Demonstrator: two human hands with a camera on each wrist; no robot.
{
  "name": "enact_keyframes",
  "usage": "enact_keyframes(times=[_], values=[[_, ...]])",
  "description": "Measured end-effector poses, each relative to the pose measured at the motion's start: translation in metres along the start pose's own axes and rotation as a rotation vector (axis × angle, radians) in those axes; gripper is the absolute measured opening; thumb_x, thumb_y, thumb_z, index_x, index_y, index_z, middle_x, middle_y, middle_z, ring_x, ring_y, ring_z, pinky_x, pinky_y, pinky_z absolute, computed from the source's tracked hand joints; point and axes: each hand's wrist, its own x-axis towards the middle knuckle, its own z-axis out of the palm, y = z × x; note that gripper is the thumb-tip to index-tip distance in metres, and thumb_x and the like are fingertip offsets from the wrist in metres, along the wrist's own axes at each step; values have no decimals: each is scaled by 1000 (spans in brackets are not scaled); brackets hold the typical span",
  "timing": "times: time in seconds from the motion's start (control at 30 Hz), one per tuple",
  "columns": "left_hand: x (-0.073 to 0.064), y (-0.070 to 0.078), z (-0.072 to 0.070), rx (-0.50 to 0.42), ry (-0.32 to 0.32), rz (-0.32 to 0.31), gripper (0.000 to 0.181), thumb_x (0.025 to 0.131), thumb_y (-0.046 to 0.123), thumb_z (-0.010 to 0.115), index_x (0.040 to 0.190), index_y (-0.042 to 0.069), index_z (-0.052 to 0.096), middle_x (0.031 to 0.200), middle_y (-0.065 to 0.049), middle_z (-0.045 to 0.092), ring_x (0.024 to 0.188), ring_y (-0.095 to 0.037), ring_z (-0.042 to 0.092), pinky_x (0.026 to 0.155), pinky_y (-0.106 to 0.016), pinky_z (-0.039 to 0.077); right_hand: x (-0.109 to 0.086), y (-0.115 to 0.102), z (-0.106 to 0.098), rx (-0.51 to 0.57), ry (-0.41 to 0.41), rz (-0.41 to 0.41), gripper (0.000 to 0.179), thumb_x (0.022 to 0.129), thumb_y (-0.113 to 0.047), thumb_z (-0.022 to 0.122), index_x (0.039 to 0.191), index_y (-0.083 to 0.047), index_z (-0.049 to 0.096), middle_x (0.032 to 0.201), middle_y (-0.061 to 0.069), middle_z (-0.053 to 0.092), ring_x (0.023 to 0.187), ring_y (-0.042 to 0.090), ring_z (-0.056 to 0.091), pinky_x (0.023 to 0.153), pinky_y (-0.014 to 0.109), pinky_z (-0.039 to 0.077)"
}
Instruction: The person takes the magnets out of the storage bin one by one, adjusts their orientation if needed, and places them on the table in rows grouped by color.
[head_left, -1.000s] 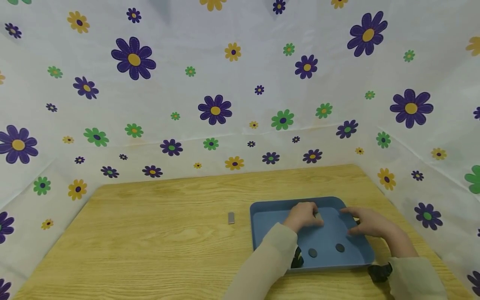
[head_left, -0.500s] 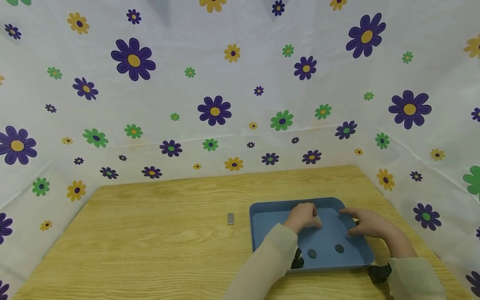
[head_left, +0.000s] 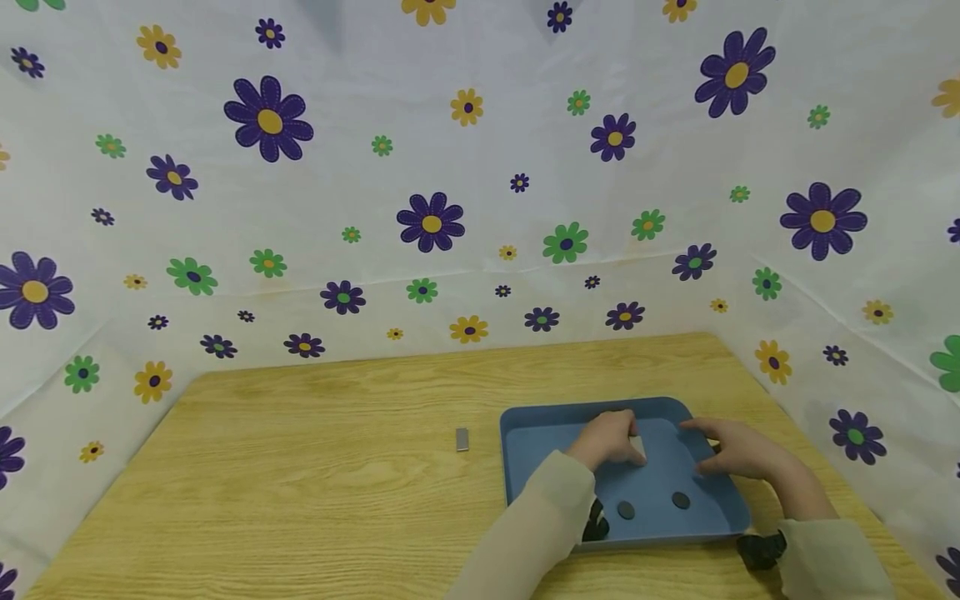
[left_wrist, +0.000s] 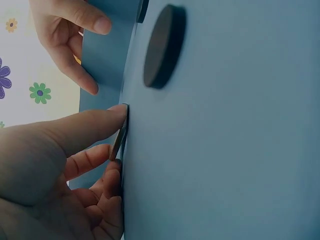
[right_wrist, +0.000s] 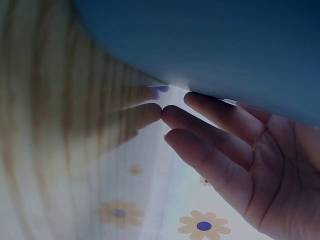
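My left hand (head_left: 606,439) reaches into the blue tray (head_left: 592,410) and pinches a small, thin, pale flat piece (head_left: 637,447) between thumb and fingers. In the left wrist view that piece (left_wrist: 118,142) stands edge-on, tilted, its lower edge right at the tray floor. My right hand (head_left: 738,450) holds the tray's right side: thumb and forefinger hang over the rim, inside. The remaining fingers (right_wrist: 205,150) stretch along the outside, under the wall, in the right wrist view. Two dark round discs (head_left: 626,509) (head_left: 681,500) lie on the tray floor near its front.
Left of the tray, a small grey rectangular piece (head_left: 462,439) lies on the wooden table (head_left: 300,467). A flower-print white cloth (head_left: 337,183) hangs as walls behind and at both sides. Each wrist wears a black device (head_left: 761,551).
Within my left hand's pinch the pale piece has turned a little, so more of its face shows. The right hand, tray and discs stay where they were.
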Motion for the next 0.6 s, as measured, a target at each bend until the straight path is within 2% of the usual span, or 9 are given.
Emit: enact_keyframes(times=[0.17, 0.33, 0.6], values=[[1, -1, 2, -33, -4, 19, 32, 71, 26, 75, 93, 19, 53, 74, 7, 49, 64, -7, 45, 59, -22, 39, 1, 4, 0, -12, 10, -34, 62, 67, -17, 74, 118, 8, 48, 114, 36, 45, 102, 52, 42, 74, 50, 43], [1, -2, 2, -68, -22, 47, 33, 72, 22, 75, 96, 19, 52, 74, 6, 48, 63, -8, 46, 58, -24, 40, -1, -2, -1, 11, -6, 24, 63, 68, -15, 74, 120, 8, 47, 117, 36, 43, 106, 52, 39, 77, 53, 41], [-1, -5, -2, -108, -40, 98, 33, 73, 18, 74, 97, 16, 52, 74, 5, 49, 63, -9, 47, 56, -23, 39, -1, -4, 0, -14, -6, 30, 61, 68, -12, 73, 119, 8, 47, 116, 36, 44, 105, 52, 40, 77, 53, 41]])
